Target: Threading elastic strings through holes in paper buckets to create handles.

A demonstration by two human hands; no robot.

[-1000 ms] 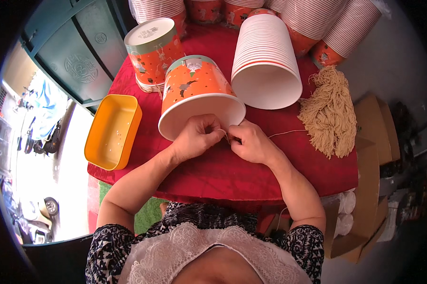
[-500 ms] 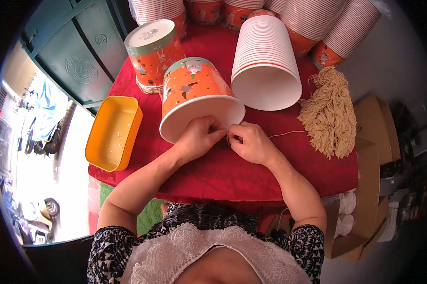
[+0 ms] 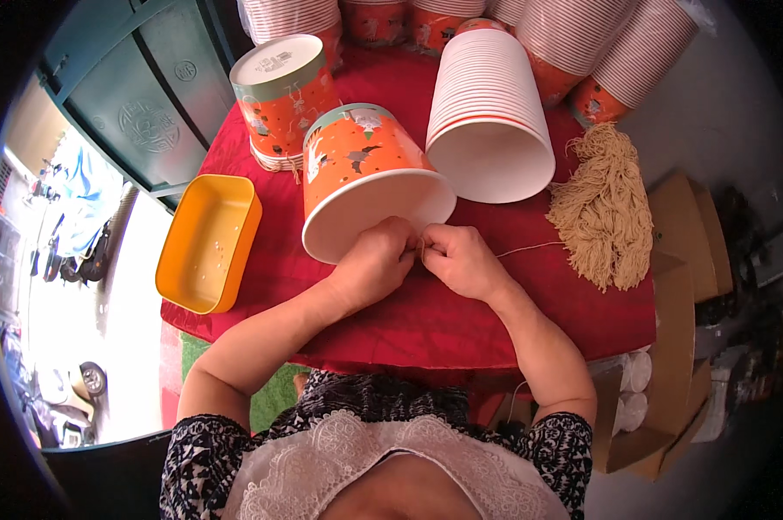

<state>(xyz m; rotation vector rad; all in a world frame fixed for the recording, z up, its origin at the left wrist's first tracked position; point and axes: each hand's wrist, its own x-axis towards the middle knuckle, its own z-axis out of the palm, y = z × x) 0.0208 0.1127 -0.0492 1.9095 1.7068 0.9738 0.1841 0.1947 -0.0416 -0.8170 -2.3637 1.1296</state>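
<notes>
An orange paper bucket (image 3: 364, 165) with a green base band lies tilted on its side, its white mouth facing me. Just below its rim my left hand (image 3: 377, 262) is closed in a pinch, fingertips at a thin tan string (image 3: 423, 251). Against it, my right hand (image 3: 463, 260) pinches the same string with thumb and forefinger. From there the string runs right to a loose tan bundle of strings (image 3: 606, 208). The fingers hide where the string meets the bucket's rim.
A white nested stack of buckets (image 3: 487, 104) lies mouth toward me. Behind the tilted bucket, an upside-down orange bucket (image 3: 283, 104) stands on the red tablecloth (image 3: 391, 329). A yellow plastic tub (image 3: 170, 251) sits left; wrapped bucket stacks (image 3: 574, 35) line the back. Cardboard boxes (image 3: 682, 321) stand right.
The tilted bucket has shifted slightly right and turned a little. My left hand has moved right and drawn out of the bucket's mouth, close to my right hand.
</notes>
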